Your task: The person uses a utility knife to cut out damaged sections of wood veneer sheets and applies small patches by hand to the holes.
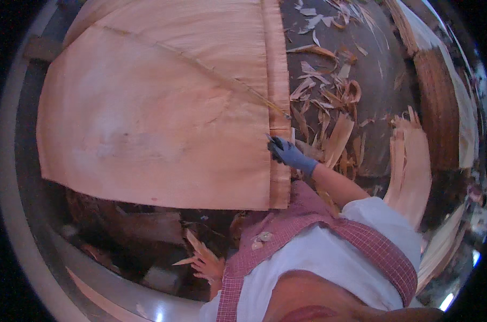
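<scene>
A broad stack of thin wood veneer sheets (163,123) lies in front of me, with a thin stick (216,77) slanting across its top. At the stack's right edge is my right hand (293,154), in a blue-grey glove with dark fingers. It is closed around a small tool (269,138) whose thin, pale tip points over the veneer; the rest of the tool is hidden in the grip. My bare left hand (208,268) is low at my left side, below the stack's near edge, holding a torn veneer scrap (198,245) that sticks up from the fingers.
Curled veneer scraps (337,91) litter the floor right of the stack. Farther right are a pale bundle of veneer strips (407,166) and a tall stack of sheets (439,107). A pale curved rail (18,214) runs along the left. My checked apron (292,225) touches the near corner.
</scene>
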The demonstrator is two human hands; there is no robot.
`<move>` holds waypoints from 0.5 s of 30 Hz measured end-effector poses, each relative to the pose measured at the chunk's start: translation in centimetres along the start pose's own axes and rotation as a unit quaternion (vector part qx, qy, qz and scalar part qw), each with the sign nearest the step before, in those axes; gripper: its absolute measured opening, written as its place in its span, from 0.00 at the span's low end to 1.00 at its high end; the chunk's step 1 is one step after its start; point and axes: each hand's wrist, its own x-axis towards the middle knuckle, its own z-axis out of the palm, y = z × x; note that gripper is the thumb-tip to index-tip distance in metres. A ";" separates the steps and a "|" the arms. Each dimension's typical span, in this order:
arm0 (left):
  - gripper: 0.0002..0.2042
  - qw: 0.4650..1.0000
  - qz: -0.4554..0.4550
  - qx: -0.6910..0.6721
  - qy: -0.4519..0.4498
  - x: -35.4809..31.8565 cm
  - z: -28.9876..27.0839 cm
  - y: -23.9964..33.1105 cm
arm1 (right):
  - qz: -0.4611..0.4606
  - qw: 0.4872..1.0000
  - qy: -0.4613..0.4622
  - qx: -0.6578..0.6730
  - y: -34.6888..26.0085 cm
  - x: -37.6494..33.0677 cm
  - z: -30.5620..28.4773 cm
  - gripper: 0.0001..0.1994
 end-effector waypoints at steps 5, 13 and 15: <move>0.25 0.975 -0.207 -0.082 -0.009 -7.1 5.8 -10.0 | 0.064 0.996 -0.069 0.009 6.7 -5.0 -1.3 0.17; 0.24 0.977 -0.148 -0.144 -0.054 -12.6 16.3 -5.7 | -0.158 0.928 -0.195 -0.275 7.6 -4.0 -4.6 0.21; 0.24 0.977 -0.126 -0.162 -0.061 -13.6 18.3 -4.2 | -0.197 0.920 -0.187 -0.283 6.6 -2.8 -5.6 0.21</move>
